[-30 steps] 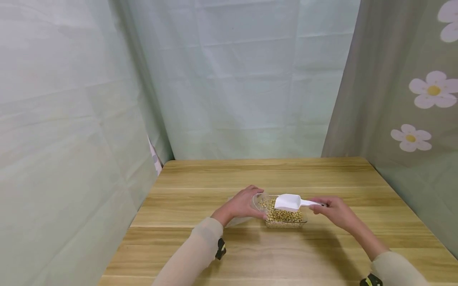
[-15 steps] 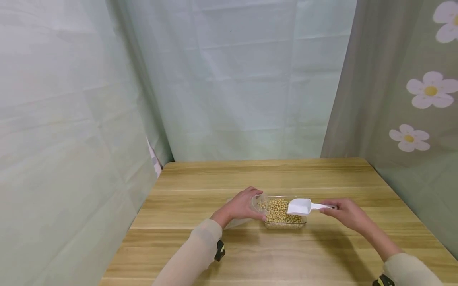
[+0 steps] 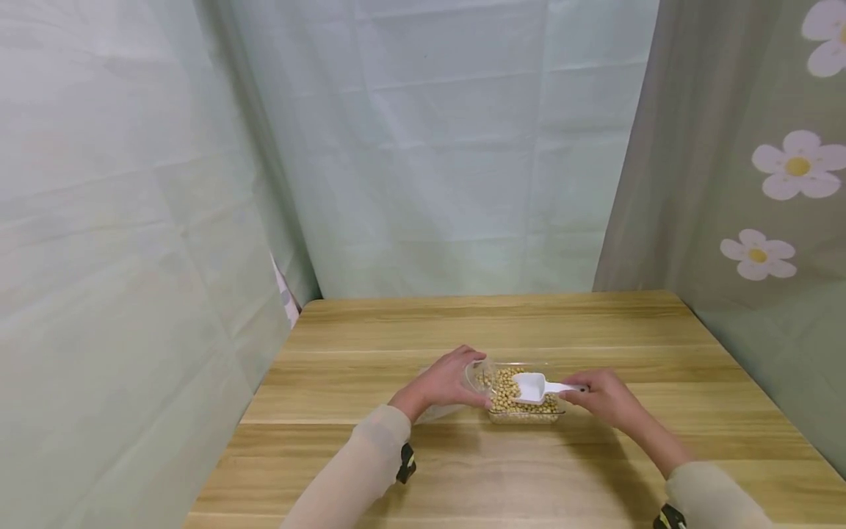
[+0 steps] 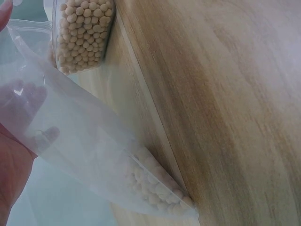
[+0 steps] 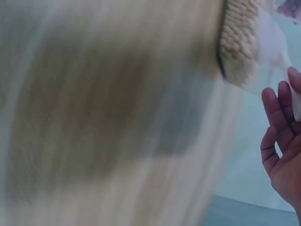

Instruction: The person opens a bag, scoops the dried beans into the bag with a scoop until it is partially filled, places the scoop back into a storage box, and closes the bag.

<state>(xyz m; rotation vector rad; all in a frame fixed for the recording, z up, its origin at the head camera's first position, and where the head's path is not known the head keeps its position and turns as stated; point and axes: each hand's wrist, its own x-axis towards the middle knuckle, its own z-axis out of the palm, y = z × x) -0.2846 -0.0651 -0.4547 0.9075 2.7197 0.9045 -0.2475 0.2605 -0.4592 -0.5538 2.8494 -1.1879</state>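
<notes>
My left hand (image 3: 449,380) holds the mouth of a clear zip bag (image 4: 80,127) spread apart at the left end of the container. In the left wrist view the bag slants down to the table, with some soybeans (image 4: 157,190) gathered in its bottom corner. A clear rectangular container (image 3: 526,418) of soybeans stands just right of the bag's mouth. My right hand (image 3: 604,397) pinches the handle of a white scoop (image 3: 531,388). The scoop's blade points left, and its front edge is down among the beans in the container.
The wooden table (image 3: 410,323) reaches back to pale hanging sheets (image 3: 456,162). A grey curtain (image 3: 694,184) with white flowers hangs at the right. The right wrist view is blurred.
The scoop first shifted right over the container, then came back left and down into the beans with my right hand. The left hand and bag stay in place.
</notes>
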